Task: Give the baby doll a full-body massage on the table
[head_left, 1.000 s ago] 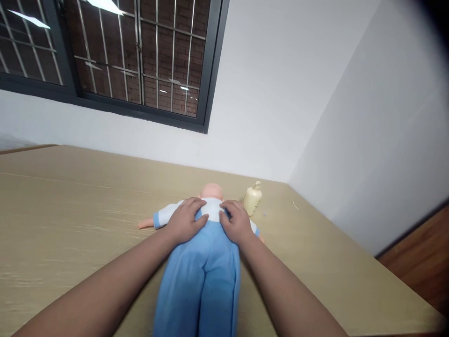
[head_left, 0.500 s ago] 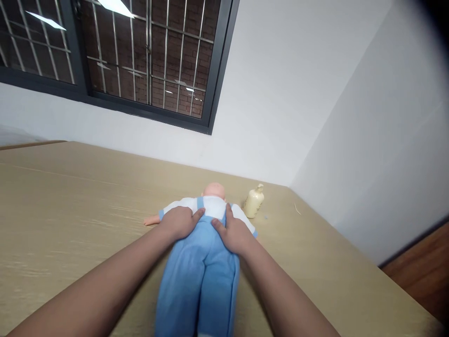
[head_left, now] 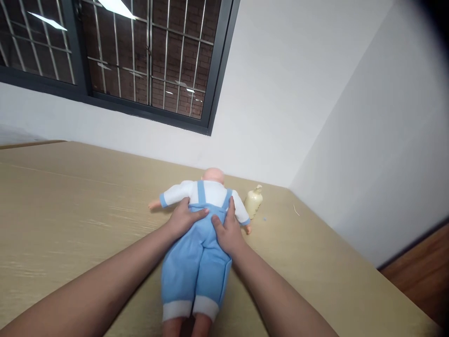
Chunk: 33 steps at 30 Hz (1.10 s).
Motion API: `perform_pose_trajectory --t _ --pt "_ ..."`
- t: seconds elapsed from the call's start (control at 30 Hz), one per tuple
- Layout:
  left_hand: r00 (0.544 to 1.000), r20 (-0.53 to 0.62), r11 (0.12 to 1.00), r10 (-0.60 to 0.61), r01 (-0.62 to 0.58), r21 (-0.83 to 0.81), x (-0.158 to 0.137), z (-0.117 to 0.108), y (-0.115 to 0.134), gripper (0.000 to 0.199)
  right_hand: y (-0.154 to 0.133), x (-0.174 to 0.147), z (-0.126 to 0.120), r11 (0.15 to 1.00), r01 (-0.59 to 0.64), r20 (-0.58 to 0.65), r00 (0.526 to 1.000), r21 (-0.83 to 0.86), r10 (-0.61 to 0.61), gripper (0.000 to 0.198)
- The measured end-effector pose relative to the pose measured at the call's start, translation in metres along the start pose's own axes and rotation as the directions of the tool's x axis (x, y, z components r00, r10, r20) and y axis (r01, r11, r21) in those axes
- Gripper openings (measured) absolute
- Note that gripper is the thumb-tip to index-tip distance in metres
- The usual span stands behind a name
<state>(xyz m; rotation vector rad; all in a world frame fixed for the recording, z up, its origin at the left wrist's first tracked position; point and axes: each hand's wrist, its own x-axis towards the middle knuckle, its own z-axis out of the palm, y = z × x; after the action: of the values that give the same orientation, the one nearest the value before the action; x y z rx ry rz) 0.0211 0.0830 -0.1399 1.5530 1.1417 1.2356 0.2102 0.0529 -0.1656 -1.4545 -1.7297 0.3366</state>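
Note:
A baby doll [head_left: 196,241] in a white shirt and light blue dungarees is back side up, its bald head pointing toward the wall and its arms spread. My left hand [head_left: 184,219] grips the left side of its waist, thumb across the back. On the other side my right hand [head_left: 228,230] holds the doll in the same way, thumb on the back below a strap. The fingers beneath the body are hidden. Just beyond the doll's right-hand arm stands a cream bottle [head_left: 253,202].
The doll is over a pale wooden table [head_left: 87,210] that meets a white wall [head_left: 273,93]. A barred window [head_left: 150,56] is above at the left. A thin pale strand [head_left: 296,210] and a tiny blue bit [head_left: 264,219] lie right of the bottle.
Both hands still hold the doll. It has moved forward and away from me, toward the wall, so its trouser cuffs and lower legs now show.

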Motion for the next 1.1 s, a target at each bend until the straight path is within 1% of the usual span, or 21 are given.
perform_pose_trajectory --t 0.1,0.2,0.27,0.4,0.53,0.6,0.7,0.77,0.83,0.9,1.0,1.1 --pt "0.994 -0.088 0.989 0.072 -0.060 0.137 -0.005 0.001 0.007 0.069 -0.002 -0.002 -0.006 0.998 0.064 -0.065 0.996 0.011 -0.063 0.088" --pt "0.982 -0.104 0.965 0.157 -0.130 0.226 -0.009 0.000 0.011 0.065 -0.005 -0.004 -0.009 0.984 0.172 -0.111 0.978 -0.039 -0.175 0.087" --pt "0.966 -0.094 0.943 0.240 -0.210 0.258 -0.011 -0.002 0.011 0.061 -0.007 -0.005 -0.009 0.966 0.234 -0.139 0.959 -0.106 -0.247 0.089" --pt "0.917 -0.058 0.888 0.394 -0.363 0.283 -0.013 -0.006 0.009 0.061 -0.006 -0.008 -0.006 0.919 0.316 -0.224 0.903 -0.236 -0.368 0.092" --pt "0.891 -0.019 0.858 0.454 -0.431 0.280 -0.011 -0.010 0.009 0.072 -0.003 -0.007 -0.006 0.859 0.395 -0.294 0.821 -0.326 -0.489 0.089" --pt "0.893 -0.016 0.864 0.449 -0.430 0.261 -0.009 -0.011 0.008 0.079 -0.002 -0.005 -0.008 0.825 0.460 -0.311 0.772 -0.330 -0.555 0.083" --pt "0.921 -0.032 0.905 0.389 -0.376 0.199 -0.007 -0.011 0.006 0.089 -0.001 -0.001 -0.009 0.780 0.551 -0.356 0.694 -0.297 -0.626 0.072" --pt "0.936 -0.031 0.929 0.351 -0.344 0.135 -0.006 -0.011 0.005 0.095 -0.002 0.000 -0.009 0.768 0.580 -0.383 0.667 -0.272 -0.639 0.068" --pt "0.945 -0.023 0.944 0.327 -0.325 0.051 -0.004 -0.011 0.004 0.098 -0.002 0.001 -0.009 0.775 0.582 -0.397 0.669 -0.247 -0.629 0.063" --pt "0.956 -0.016 0.955 0.292 -0.293 -0.043 0.000 -0.011 0.003 0.101 -0.004 0.000 -0.012 0.790 0.573 -0.402 0.684 -0.219 -0.608 0.056" --pt "0.979 0.002 0.962 0.203 -0.199 -0.187 0.005 -0.012 0.003 0.104 -0.007 0.001 -0.018 0.801 0.570 -0.398 0.702 -0.182 -0.590 0.047" --pt "0.984 0.089 0.941 0.153 -0.118 -0.317 0.007 -0.013 0.007 0.096 -0.008 0.004 -0.025 0.798 0.586 -0.373 0.715 -0.141 -0.591 0.041"
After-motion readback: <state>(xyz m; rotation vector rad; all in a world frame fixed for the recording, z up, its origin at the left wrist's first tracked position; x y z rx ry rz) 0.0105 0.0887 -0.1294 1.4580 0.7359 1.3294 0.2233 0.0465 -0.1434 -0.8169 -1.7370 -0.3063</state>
